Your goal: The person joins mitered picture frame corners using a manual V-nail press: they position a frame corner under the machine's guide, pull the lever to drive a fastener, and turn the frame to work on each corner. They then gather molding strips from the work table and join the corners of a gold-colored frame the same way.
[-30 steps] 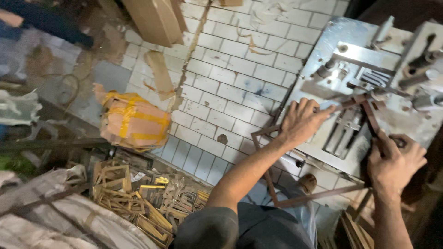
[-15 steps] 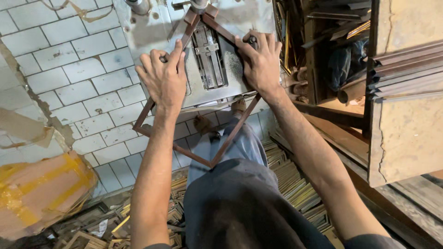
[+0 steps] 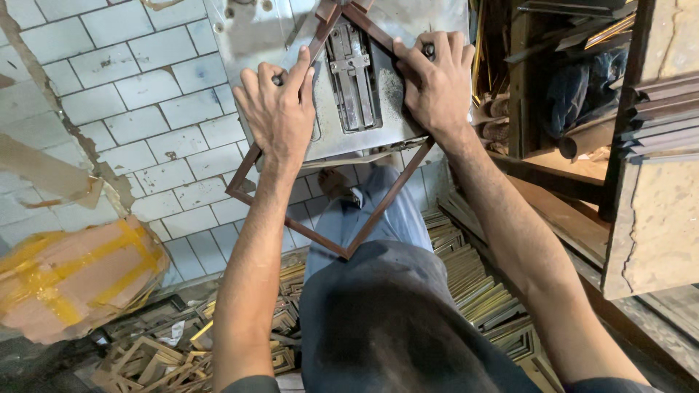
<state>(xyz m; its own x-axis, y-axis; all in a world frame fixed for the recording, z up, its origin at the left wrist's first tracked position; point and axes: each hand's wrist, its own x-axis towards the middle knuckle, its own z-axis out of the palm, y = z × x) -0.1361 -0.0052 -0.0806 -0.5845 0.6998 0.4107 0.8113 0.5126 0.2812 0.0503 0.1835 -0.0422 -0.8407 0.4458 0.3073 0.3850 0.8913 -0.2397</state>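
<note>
Dark reddish-brown square frame (image 3: 378, 211), thin moulding, uniform colour. Dull grey metal machine table (image 3: 262, 29), scuffed, dusted with pale specks; darker steel slotted guide (image 3: 352, 80) at centre. Off-white rectangular floor tiles (image 3: 138, 124), brick-bond pattern, dark grout lines, brown stains and chips. Tan-pink wrapped parcel (image 3: 73, 280) crossed with yellow tape bands. Gold and light-brown frame offcuts (image 3: 473, 291) in piles, some striped with darker edges; more of the same lower left, paler wood tone. Blue-grey trousers (image 3: 378, 218), dark charcoal shirt (image 3: 393, 327). Brown wooden shelving (image 3: 553, 182) on right, dark blue cloth (image 3: 582, 94) bundled inside. Pale beige board (image 3: 655, 225) with cracked, mottled surface.
</note>
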